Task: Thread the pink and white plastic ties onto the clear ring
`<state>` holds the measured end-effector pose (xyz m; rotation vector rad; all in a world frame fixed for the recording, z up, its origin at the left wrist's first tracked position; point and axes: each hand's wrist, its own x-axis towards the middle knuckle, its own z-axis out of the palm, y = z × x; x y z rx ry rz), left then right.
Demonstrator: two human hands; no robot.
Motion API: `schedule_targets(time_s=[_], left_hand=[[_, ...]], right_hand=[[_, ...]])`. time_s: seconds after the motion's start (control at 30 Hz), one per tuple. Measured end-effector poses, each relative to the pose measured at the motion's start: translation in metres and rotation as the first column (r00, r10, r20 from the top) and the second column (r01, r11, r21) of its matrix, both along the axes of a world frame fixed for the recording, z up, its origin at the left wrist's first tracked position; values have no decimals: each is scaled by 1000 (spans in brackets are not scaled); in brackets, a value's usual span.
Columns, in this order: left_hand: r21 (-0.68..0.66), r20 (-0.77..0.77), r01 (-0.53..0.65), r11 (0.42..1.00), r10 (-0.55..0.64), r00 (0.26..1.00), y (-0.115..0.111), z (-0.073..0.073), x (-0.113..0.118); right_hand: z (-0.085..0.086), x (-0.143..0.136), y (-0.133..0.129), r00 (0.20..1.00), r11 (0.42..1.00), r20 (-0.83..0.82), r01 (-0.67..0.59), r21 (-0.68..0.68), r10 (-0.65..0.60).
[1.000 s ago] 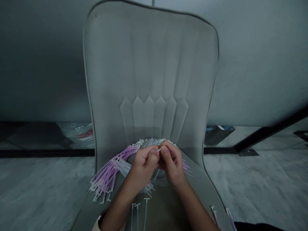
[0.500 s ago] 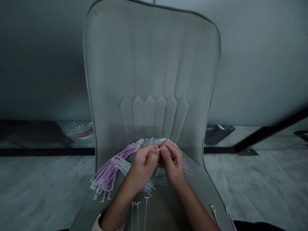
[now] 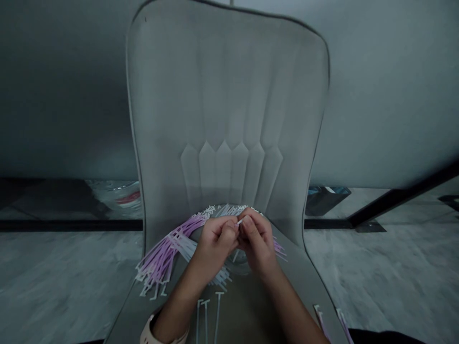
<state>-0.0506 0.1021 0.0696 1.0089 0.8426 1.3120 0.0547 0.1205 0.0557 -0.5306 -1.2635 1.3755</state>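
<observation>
Purple sticks point(image 3: 164, 253) block seat's point(image 3: 251, 306) left; room between forearms point(image 3: 292, 301).

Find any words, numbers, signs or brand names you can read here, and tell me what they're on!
There are none that can be read.
Clear plastic bag behind the chair: a red patch, too blurred to tell if it has writing.
Dark package on the other side: a small pale patch, too small to read.
Chair: no letters or numbers that I can see.
Purple sticks: no writing I can make out.
</observation>
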Motion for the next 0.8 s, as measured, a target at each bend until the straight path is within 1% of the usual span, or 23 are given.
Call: schedule_targets(time_s=[0.1,0.17,0.37,0.6,0.8], left_hand=[[-29,85,24,999,-21,996,0,1,1],[-29,116,41,999,-37,993,0,1,1],[-13,163,90,996,-87,983,2,1,1],[-61,200,93,994,-79,977,1,4,3],[-108,182,78,991,-58,982,1,5,2]], right_hand=[[-1,0,0,999,999,-43,-23,-44,21],[-2,1,1,997,996,-65,-45,-72,40],[0,3,4,992,991,-85,-100,-87,93],[5,8,5,984,982,-84,-165,-89,158],[4,7,4,992,984,-35,-128,-125,124]])
